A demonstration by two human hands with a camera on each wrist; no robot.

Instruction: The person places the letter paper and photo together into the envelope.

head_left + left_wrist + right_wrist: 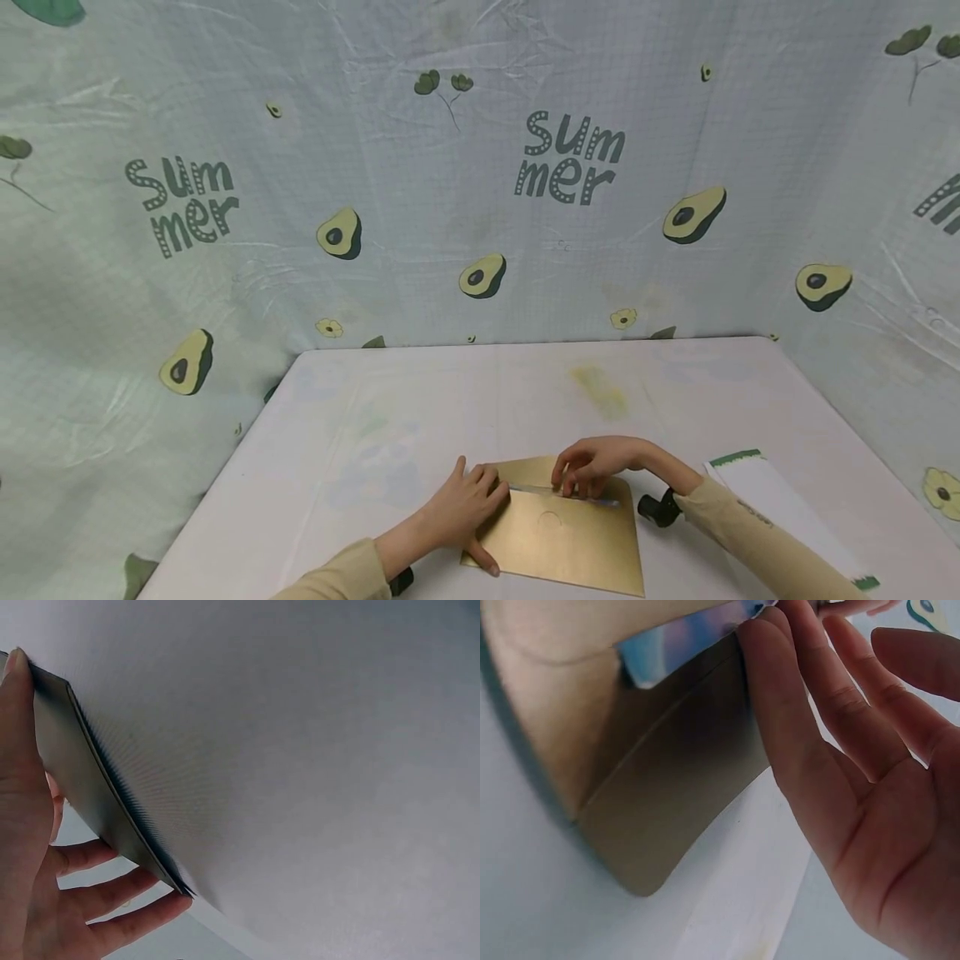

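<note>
A gold envelope (570,542) lies on the table at the front, its flap (528,468) folded open on the far side. Along its mouth shows a thin strip of a blue and purple card (682,646), the rest hidden inside. My right hand (592,467) bends down over the mouth and holds the card's exposed edge with its fingertips. My left hand (465,504) spreads over the envelope's left side, thumb at the near corner. In the left wrist view, the left fingers (124,896) reach straight to the envelope's far end.
A long white item with green ends (791,508) lies on the right, partly behind the right sleeve. A black wrist camera (660,508) sits by the right wrist. A patterned sheet (420,192) hangs behind the table (360,433).
</note>
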